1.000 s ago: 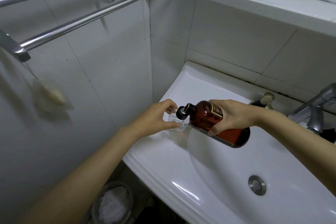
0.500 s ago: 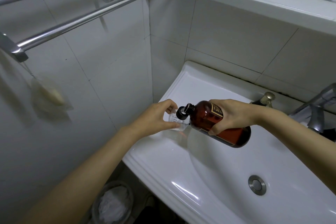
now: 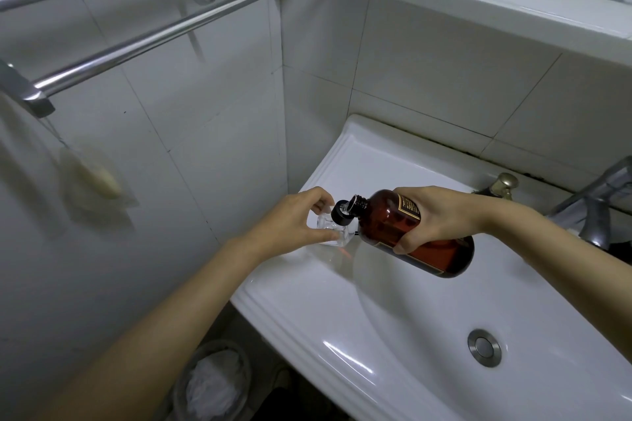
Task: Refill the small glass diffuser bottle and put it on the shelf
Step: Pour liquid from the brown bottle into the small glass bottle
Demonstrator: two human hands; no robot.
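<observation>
A small clear glass diffuser bottle [image 3: 330,232] with a black neck ring stands on the left rim of the white sink [image 3: 307,290]. My left hand [image 3: 294,219] grips it from the left side. My right hand [image 3: 434,215] holds a brown refill bottle [image 3: 427,243] tilted down to the left, its open black-threaded mouth right over the small bottle's neck. Dark liquid sits in the lower part of the brown bottle. Much of the small bottle is hidden by my fingers.
A white ledge [image 3: 478,7] runs along the wall above the sink. A metal towel rail [image 3: 164,0] crosses the upper left, with a soap net [image 3: 92,178] hanging below it. A tap [image 3: 595,202] and brass knob [image 3: 504,183] sit at the right. A bin [image 3: 212,383] stands below.
</observation>
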